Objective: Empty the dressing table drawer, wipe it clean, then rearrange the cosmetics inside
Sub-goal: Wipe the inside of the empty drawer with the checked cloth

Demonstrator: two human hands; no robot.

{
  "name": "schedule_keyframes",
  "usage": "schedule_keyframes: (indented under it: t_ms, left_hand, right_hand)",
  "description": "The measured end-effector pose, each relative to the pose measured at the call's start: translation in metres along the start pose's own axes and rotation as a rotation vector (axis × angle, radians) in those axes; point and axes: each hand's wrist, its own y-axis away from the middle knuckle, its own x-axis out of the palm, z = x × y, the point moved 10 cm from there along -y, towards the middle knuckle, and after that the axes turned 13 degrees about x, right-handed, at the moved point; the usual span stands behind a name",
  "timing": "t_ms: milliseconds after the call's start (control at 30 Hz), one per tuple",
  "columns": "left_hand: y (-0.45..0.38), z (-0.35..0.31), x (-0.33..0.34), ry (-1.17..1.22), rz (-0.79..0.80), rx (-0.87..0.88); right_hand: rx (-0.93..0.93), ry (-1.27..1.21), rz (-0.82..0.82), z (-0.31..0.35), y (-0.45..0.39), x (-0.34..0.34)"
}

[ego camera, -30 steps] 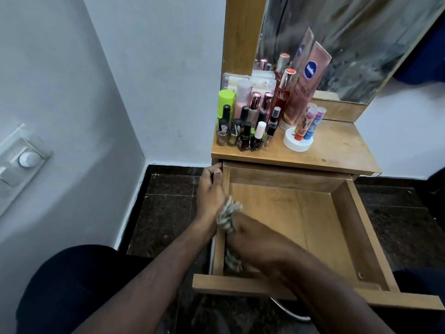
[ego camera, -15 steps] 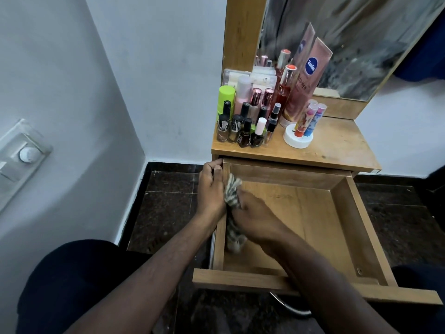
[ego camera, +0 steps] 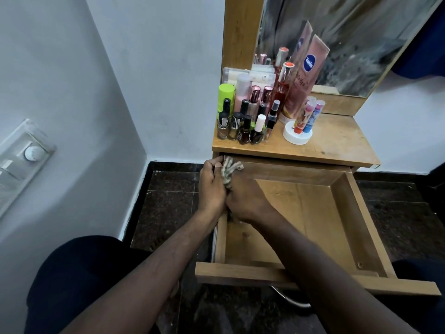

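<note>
The wooden drawer is pulled out of the dressing table and holds nothing but my hand and a cloth. My right hand grips a checked cloth and presses it against the inside of the drawer's left wall, near the back corner. My left hand curls over the top edge of that left wall from outside. The cosmetics stand crowded on the tabletop: nail polish bottles, a green tube, a pink Vaseline tube, and lip balms on a white jar.
A mirror in a wooden frame rises behind the tabletop. White walls close in on the left, with a switch panel. The floor is dark stone tile. My dark-clothed knee is at the lower left.
My right hand has slid the cloth along the drawer's left wall from near the front to the back corner. My left hand stays on the wall's edge.
</note>
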Motion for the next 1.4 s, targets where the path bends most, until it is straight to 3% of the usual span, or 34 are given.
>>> schedule_keyframes:
  t_ms: [233,300,367,433,467,533,567,700,900,1033,1133,1200,1300,1400]
  left_hand:
    - [0.004,-0.015,0.005,-0.089,0.018,0.051]
    - [0.004,-0.017,0.005,-0.096,0.012,0.055]
    - [0.005,-0.015,-0.001,-0.106,0.005,0.067]
    - [0.007,-0.015,-0.008,-0.134,0.001,0.076]
    - [0.007,-0.016,-0.007,-0.144,0.008,0.081]
    - [0.003,-0.020,-0.003,-0.146,0.017,0.081]
    - [0.002,-0.022,-0.001,-0.145,0.015,0.087]
    - [0.001,-0.020,-0.008,-0.181,-0.019,0.112]
    - [0.000,-0.021,-0.004,-0.181,-0.022,0.109]
    - [0.002,-0.017,-0.011,-0.214,-0.024,0.103]
    - [0.002,-0.018,-0.009,-0.173,-0.016,0.082]
    - [0.002,-0.020,-0.008,-0.170,-0.016,0.096]
    - [0.002,-0.025,-0.003,-0.197,-0.009,0.105]
    - [0.003,-0.023,-0.004,-0.186,-0.021,0.083]
  right_hand:
    - [-0.064,0.323,0.437,-0.044,0.066,0.027]
    - [-0.066,0.257,0.552,-0.050,0.071,0.024]
    - [0.016,0.038,0.652,-0.058,0.073,0.014]
    - [0.082,-0.126,0.626,-0.064,0.066,-0.005]
    - [0.044,-0.089,0.512,-0.064,0.059,-0.019]
    - [-0.140,0.220,0.301,-0.057,0.047,-0.027]
    - [-0.206,0.369,0.284,-0.051,0.048,-0.016]
    - [-0.396,0.541,0.489,-0.038,0.063,0.052]
    - [-0.446,0.270,0.568,-0.035,0.078,0.029]
    - [-0.273,-0.308,0.591,-0.041,0.079,-0.017]
    - [-0.158,-0.408,0.530,-0.041,0.075,-0.044]
    - [-0.184,-0.290,0.446,-0.038,0.071,-0.060]
    - [-0.320,0.299,0.250,-0.031,0.069,-0.063]
    - [-0.308,0.557,0.387,-0.035,0.075,0.007]
